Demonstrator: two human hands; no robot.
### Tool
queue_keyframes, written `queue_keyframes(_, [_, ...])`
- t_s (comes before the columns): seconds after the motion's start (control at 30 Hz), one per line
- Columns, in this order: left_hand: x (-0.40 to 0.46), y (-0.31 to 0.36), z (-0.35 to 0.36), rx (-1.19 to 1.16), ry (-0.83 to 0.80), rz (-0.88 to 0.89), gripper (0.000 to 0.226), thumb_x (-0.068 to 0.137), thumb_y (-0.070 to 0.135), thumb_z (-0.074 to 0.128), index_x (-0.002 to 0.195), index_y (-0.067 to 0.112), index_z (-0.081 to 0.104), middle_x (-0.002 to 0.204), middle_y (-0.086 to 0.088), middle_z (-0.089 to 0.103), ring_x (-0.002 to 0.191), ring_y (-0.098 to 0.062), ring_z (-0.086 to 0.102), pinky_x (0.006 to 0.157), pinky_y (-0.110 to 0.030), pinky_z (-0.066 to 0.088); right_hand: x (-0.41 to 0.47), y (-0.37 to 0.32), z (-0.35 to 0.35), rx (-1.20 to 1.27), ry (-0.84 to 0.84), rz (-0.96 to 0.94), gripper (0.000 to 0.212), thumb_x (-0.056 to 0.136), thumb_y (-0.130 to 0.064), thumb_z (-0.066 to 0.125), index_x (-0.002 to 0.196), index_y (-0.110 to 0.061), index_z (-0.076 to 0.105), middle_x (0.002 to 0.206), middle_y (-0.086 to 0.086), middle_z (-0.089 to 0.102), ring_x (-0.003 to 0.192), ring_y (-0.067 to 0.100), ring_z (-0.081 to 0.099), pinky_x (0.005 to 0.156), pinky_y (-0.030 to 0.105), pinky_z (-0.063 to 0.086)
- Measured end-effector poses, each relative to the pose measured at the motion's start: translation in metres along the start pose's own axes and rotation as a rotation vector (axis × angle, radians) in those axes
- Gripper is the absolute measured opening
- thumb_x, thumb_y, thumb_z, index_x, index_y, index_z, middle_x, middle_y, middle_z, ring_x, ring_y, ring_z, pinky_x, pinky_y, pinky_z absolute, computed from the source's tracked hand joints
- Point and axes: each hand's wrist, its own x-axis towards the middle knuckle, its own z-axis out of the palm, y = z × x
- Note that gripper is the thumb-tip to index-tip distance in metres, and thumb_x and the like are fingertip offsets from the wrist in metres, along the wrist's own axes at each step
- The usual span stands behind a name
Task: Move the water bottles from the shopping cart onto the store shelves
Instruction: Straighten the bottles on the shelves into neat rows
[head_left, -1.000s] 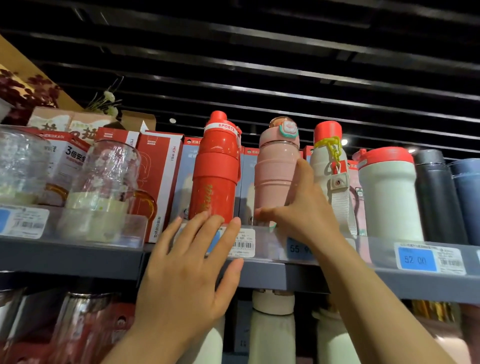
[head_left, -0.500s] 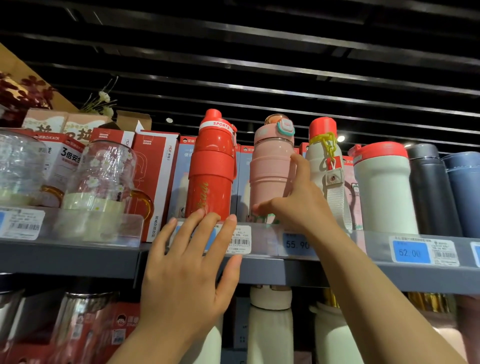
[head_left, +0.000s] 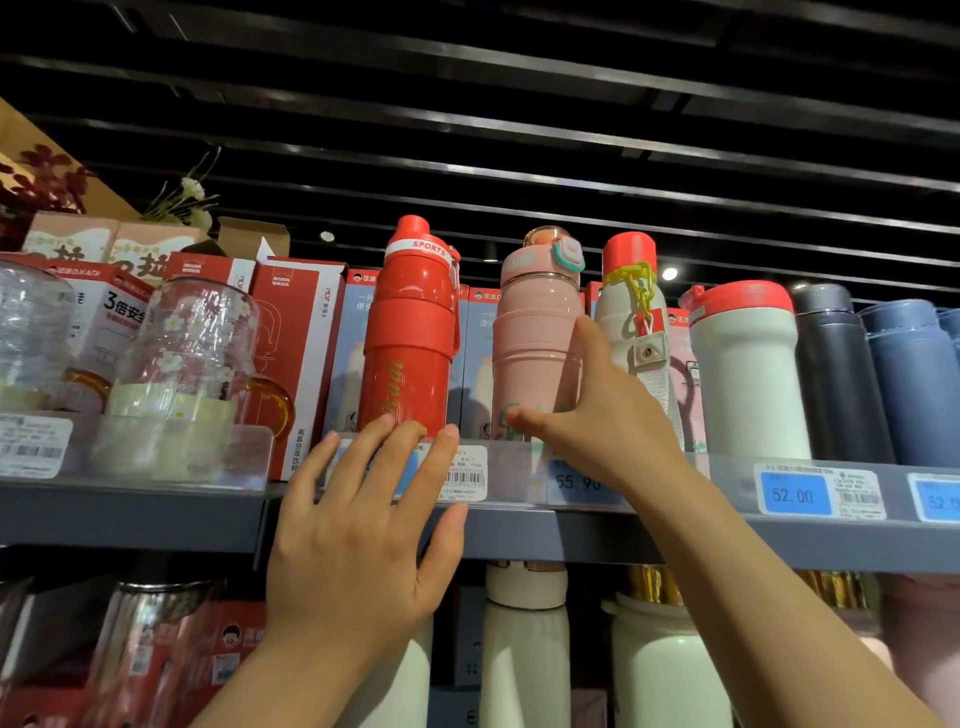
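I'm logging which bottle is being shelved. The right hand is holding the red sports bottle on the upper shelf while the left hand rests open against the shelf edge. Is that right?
Not quite. In the head view the right hand is holding the pink bottle, not the red sports bottle standing beside it. The rest holds: the left hand rests open against the shelf edge.

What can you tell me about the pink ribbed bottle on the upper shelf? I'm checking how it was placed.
The pink ribbed water bottle stands upright on the grey upper shelf, between a red sports bottle and a white bottle with a yellow chain. Its matte, plastic-looking body has stepped rings; the pink lid carries a teal-edged latch. The right hand grips its lower part, thumb across the front, fingers round its right side. The left hand lies open against the shelf edge, not touching it.
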Motion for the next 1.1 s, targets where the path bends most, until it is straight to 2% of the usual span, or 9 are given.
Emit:
queue_keyframes(0.07, [0.001, 0.001, -0.001, 0.002, 0.002, 0.002, 0.053, 0.1, 0.041, 0.027, 0.131, 0.017, 0.062, 0.123, -0.008, 0.065, 0.117, -0.03, 0.06, 0.101, -0.048, 0.038, -0.009, 0.008, -0.008, -0.038, 0.14, -0.058, 0.087, 0.078, -0.05, 0.072, 0.146, -0.028, 0.024, 0.13, 0.002, 0.053, 0.112, 0.025, 0.054, 0.08, 0.034, 0.043])
queue_keyframes(0.13, [0.0, 0.002, -0.002, -0.006, 0.009, -0.01, 0.05, 0.098, 0.039, 0.032, 0.13, 0.016, 0.063, 0.122, -0.008, 0.065, 0.117, -0.031, 0.06, 0.101, -0.048, 0.037, -0.017, 0.019, -0.019, -0.063, 0.346, -0.125, 0.069, 0.081, -0.046, 0.069, 0.139, -0.023, 0.039, 0.124, 0.003, 0.055, 0.108, 0.024, 0.053, 0.076, 0.031, 0.04])
queue_keyframes(0.2, [0.001, 0.005, -0.002, -0.015, 0.022, -0.037, 0.049, 0.096, 0.038, 0.035, 0.128, 0.016, 0.064, 0.122, -0.008, 0.065, 0.117, -0.031, 0.06, 0.102, -0.048, 0.036, -0.015, 0.032, -0.03, -0.113, 0.434, -0.098, 0.061, 0.082, -0.041, 0.069, 0.134, -0.02, 0.044, 0.121, 0.005, 0.054, 0.107, 0.024, 0.05, 0.075, 0.029, 0.034])
queue_keyframes(0.4, [0.0, 0.011, 0.002, -0.029, 0.058, -0.082, 0.05, 0.098, 0.039, 0.029, 0.124, 0.016, 0.067, 0.122, -0.009, 0.066, 0.118, -0.03, 0.06, 0.1, -0.049, 0.038, 0.008, 0.042, -0.031, -0.132, 0.141, 0.135, 0.086, 0.074, -0.034, 0.077, 0.142, -0.031, 0.024, 0.131, 0.011, 0.042, 0.109, 0.036, 0.053, 0.076, 0.036, 0.044])
queue_keyframes(0.57, [0.0, 0.01, 0.003, -0.041, 0.087, -0.064, 0.051, 0.099, 0.039, 0.03, 0.123, 0.014, 0.067, 0.121, -0.01, 0.066, 0.117, -0.031, 0.06, 0.099, -0.05, 0.038, 0.016, 0.045, -0.023, -0.088, 0.115, 0.207, 0.107, 0.063, -0.032, 0.086, 0.143, -0.031, 0.014, 0.123, 0.015, 0.049, 0.101, 0.039, 0.057, 0.081, 0.045, 0.052])
queue_keyframes(0.7, [0.0, 0.008, 0.004, -0.032, 0.103, -0.051, 0.051, 0.099, 0.039, 0.03, 0.124, 0.015, 0.067, 0.121, -0.01, 0.066, 0.117, -0.031, 0.061, 0.099, -0.049, 0.038, 0.015, 0.05, -0.034, 0.023, 0.085, 0.154, 0.1, 0.066, -0.023, 0.083, 0.143, -0.03, 0.02, 0.115, 0.008, 0.056, 0.097, 0.031, 0.058, 0.075, 0.035, 0.047])
queue_keyframes(0.9, [0.0, 0.01, 0.007, -0.03, 0.128, -0.055, 0.048, 0.096, 0.037, 0.034, 0.123, 0.014, 0.067, 0.121, -0.011, 0.067, 0.116, -0.032, 0.061, 0.096, -0.05, 0.039, 0.01, 0.061, -0.046, 0.196, 0.027, 0.082, 0.092, 0.071, -0.016, 0.08, 0.143, -0.035, 0.026, 0.106, -0.005, 0.057, 0.085, 0.011, 0.06, 0.074, 0.032, 0.052])
queue_keyframes(1.03, [0.001, 0.01, 0.006, -0.027, 0.12, -0.06, 0.048, 0.096, 0.037, 0.035, 0.123, 0.015, 0.067, 0.121, -0.01, 0.067, 0.117, -0.032, 0.061, 0.097, -0.049, 0.038, 0.012, 0.062, -0.036, 0.107, 0.055, 0.08, 0.086, 0.072, -0.035, 0.074, 0.142, -0.037, 0.023, 0.121, 0.002, 0.056, 0.104, 0.027, 0.058, 0.087, 0.048, 0.052])
queue_keyframes(1.1, [0.001, 0.01, 0.006, -0.028, 0.119, -0.06, 0.048, 0.096, 0.037, 0.034, 0.123, 0.015, 0.067, 0.121, -0.01, 0.067, 0.117, -0.032, 0.061, 0.097, -0.049, 0.038, 0.012, 0.061, -0.031, 0.007, 0.122, 0.095, 0.099, 0.068, -0.052, 0.074, 0.145, -0.038, 0.015, 0.131, 0.007, 0.048, 0.115, 0.031, 0.051, 0.091, 0.052, 0.049])
